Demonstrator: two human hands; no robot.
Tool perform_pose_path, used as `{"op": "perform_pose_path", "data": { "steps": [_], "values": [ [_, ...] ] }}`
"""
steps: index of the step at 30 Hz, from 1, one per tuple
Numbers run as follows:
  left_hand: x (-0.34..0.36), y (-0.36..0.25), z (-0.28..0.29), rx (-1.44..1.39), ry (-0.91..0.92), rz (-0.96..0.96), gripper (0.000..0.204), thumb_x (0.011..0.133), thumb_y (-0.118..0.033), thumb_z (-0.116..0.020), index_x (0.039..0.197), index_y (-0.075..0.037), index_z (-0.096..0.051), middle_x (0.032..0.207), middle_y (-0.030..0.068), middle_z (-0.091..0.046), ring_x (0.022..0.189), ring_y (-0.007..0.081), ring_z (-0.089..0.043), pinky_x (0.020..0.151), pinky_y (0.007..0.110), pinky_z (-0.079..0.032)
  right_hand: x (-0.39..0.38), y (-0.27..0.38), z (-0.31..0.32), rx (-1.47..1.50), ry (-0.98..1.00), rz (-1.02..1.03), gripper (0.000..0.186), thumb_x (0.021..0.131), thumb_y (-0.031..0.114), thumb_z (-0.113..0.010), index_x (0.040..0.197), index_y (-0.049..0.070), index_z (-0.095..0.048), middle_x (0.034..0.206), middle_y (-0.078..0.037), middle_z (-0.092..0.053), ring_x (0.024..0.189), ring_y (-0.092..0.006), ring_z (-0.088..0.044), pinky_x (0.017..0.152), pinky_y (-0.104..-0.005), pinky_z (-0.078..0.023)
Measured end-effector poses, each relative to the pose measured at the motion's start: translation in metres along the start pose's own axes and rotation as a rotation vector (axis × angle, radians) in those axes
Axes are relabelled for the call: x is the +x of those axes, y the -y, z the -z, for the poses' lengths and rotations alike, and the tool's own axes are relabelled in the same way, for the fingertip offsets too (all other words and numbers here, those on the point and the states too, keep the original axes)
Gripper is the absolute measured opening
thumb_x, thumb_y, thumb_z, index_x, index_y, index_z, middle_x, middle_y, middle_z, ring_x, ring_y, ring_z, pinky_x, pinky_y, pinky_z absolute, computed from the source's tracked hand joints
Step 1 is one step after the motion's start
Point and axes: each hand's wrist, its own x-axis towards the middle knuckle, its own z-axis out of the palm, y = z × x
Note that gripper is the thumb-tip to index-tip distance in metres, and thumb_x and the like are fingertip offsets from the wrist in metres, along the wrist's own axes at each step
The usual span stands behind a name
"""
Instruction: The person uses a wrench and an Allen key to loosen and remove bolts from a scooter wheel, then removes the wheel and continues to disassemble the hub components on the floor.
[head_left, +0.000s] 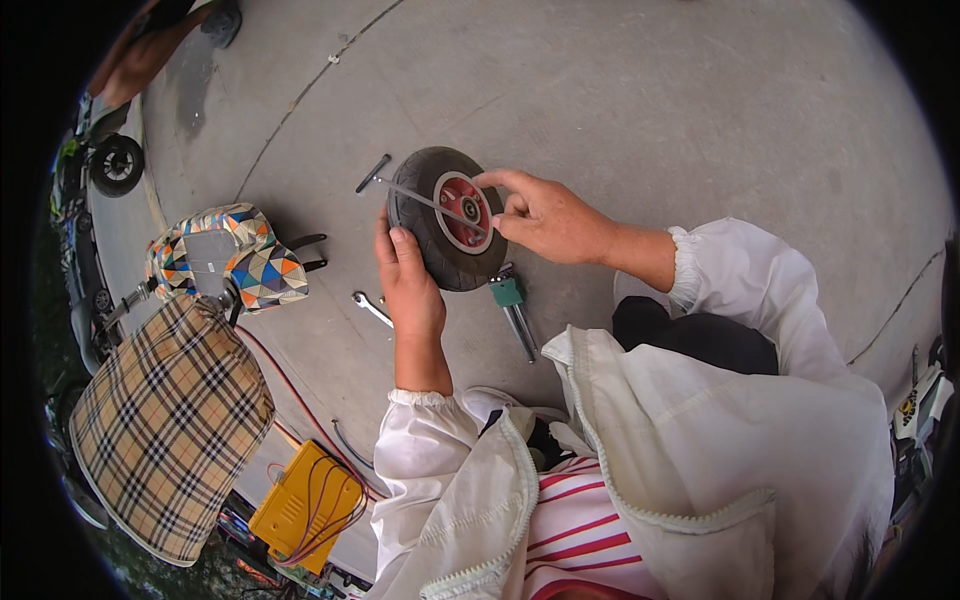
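A small wheel [425,225] with a black tyre and a red hub stands tilted over the ground in front of me. My left hand [410,280] grips its tyre from the left, the thumb on the tread. A T-handled hex key [412,193] lies slanted across the wheel's face, its black handle past the tyre's upper left. The shaft's lower end reaches the hub beside the bearing; whether it sits in a bolt I cannot tell. My right hand [548,215] is at the hub's right side, index finger stretched to the rim and thumb apart from it, near the shaft's end.
Below the wheel lie a green holder of hex keys [507,292] and an open-ended spanner [373,309]. To the left stand a patterned covered seat [280,270], a checked cover [175,425] and a yellow box [305,505] with cables. Another person's leg [150,60] shows at the far upper left.
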Motion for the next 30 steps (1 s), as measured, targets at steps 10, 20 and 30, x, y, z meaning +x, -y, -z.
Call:
{"op": "perform_pose_path", "data": {
  "steps": [10,20,30],
  "values": [
    [-0.006,0.001,-0.001,-0.267,0.019,0.121,0.055,0.105,-0.036,-0.041,0.148,-0.004,-0.028,0.137,0.0126,-0.05,0.123,0.0218,-0.052,0.104,0.037,-0.043,-0.008,0.0,-0.017,0.128,0.505,0.048,0.033,0.092,0.022,-0.055,0.115,0.0,-0.064,0.071,-0.007,-0.062,0.069,-0.012,-0.058,0.067,-0.0306,-0.048],
    [-0.001,-0.002,0.016,-0.322,0.107,0.048,0.056,0.106,-0.031,-0.042,0.149,-0.001,-0.024,0.141,0.0132,-0.048,0.126,0.0216,-0.05,0.106,0.037,-0.041,0.013,-0.049,0.002,-0.222,-0.102,-0.044,0.047,0.093,0.017,-0.052,0.135,-0.003,-0.05,0.088,-0.009,-0.064,0.085,-0.017,-0.061,0.082,-0.0334,-0.05],
    [-0.008,0.006,0.004,-0.319,0.136,0.145,0.058,0.104,-0.031,-0.045,0.15,-0.003,-0.025,0.141,0.0122,-0.048,0.126,0.0217,-0.05,0.105,0.037,-0.042,0.006,-0.002,-0.008,0.157,0.214,0.192,0.033,0.095,0.008,-0.05,0.126,0.002,-0.061,0.105,-0.007,-0.066,0.101,-0.015,-0.061,0.093,-0.0319,-0.047]
  ]
}}
